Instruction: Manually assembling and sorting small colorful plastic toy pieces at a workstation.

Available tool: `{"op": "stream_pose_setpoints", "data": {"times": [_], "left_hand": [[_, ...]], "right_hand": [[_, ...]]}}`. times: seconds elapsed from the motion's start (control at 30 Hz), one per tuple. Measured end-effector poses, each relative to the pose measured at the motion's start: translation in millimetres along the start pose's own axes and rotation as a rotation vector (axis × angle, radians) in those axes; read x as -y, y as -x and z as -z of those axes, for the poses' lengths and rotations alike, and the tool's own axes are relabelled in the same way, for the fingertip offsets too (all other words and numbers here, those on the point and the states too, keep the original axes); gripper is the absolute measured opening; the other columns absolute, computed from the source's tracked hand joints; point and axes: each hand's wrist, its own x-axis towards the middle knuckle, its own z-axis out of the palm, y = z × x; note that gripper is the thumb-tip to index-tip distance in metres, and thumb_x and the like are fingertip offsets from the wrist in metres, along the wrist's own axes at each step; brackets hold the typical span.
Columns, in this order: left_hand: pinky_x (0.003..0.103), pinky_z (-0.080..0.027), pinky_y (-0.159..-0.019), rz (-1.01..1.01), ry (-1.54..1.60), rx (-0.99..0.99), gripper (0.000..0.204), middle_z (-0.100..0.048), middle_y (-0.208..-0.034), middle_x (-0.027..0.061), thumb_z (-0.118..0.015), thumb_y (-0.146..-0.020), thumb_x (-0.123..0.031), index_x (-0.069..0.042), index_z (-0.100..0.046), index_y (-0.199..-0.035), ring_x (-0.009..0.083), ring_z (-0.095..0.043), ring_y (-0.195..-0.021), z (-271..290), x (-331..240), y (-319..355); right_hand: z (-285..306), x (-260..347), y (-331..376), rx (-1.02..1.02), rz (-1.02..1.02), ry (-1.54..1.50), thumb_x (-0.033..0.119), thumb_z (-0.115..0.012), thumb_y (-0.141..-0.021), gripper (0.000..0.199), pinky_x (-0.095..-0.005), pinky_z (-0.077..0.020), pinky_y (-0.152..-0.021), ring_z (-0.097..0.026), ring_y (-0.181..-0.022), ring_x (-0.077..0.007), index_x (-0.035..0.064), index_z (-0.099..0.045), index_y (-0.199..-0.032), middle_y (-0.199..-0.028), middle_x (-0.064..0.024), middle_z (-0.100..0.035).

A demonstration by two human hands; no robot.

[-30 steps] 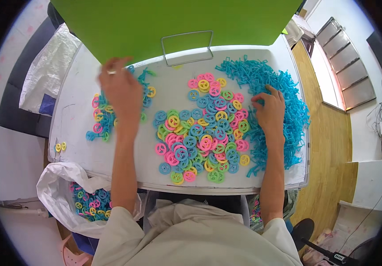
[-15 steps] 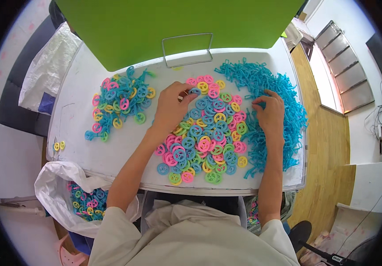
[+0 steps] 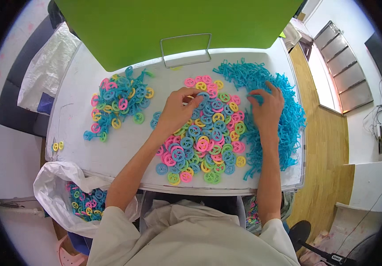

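Observation:
At the upper left edge of a heap of small plastic spoked wheels (image 3: 202, 144) in pink, blue, yellow and green, my left hand (image 3: 177, 108) pinches a blue wheel (image 3: 204, 95) between thumb and fingertips. My right hand (image 3: 267, 106) hovers over the left side of a large pile of thin teal plastic stick pieces (image 3: 284, 133). Its fingers are apart, and nothing shows between them. Further left lies a mixed pile (image 3: 119, 95) of teal pieces joined with coloured wheels.
A green board (image 3: 182, 22) with a metal wire handle (image 3: 185, 50) stands at the back of the white table (image 3: 89, 157). Two yellow wheels (image 3: 58, 146) lie at the left edge. Below, a white sack (image 3: 49, 186) holds more joined pieces.
My left hand has moved slightly right with the blue wheel. The right hand's fingers have spread and lifted a little over the teal pile.

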Motion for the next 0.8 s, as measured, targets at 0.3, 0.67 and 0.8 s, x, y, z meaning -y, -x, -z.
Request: {"op": "stream_pose_setpoints", "data": {"times": [0.3,0.67,0.8], "left_hand": [[0.023,-0.047,-0.068,0.268,0.396,0.071,0.030,-0.061,-0.094,0.0021,-0.063,-0.091,-0.019,-0.003,-0.059,-0.116,0.0100,-0.058,-0.081,4.1,-16.6,0.3],[0.026,-0.054,-0.075,0.351,0.650,0.157,0.026,-0.060,-0.105,0.0023,-0.059,-0.093,-0.022,-0.007,-0.056,-0.114,0.0145,-0.062,-0.093,-1.2,-18.8,4.3],[0.025,-0.054,-0.076,0.434,0.777,0.231,0.024,-0.059,-0.106,0.0026,-0.056,-0.095,-0.021,-0.007,-0.054,-0.114,0.0145,-0.062,-0.094,-1.2,-24.8,4.5]], "right_hand": [[20.1,20.8,-2.0,-0.415,0.087,-0.584,0.008,-0.066,-0.085,0.014,-0.0288,-0.0464,-0.086,-0.062,-0.100,-0.0195,0.0007,-0.061,-0.096,-0.099,-0.0102,-0.068],[6.6,58.8,18.3,0.161,0.230,-0.943,0.000,-0.071,-0.078,0.019,-0.0226,-0.0460,-0.069,-0.058,-0.082,-0.0086,0.0035,-0.069,-0.096,-0.092,-0.0027,-0.064],[9.9,61.7,18.9,0.211,0.142,-1.012,0.001,-0.073,-0.076,0.024,-0.0231,-0.0483,-0.073,-0.060,-0.084,-0.0097,0.0036,-0.067,-0.099,-0.093,-0.0027,-0.064]]}}
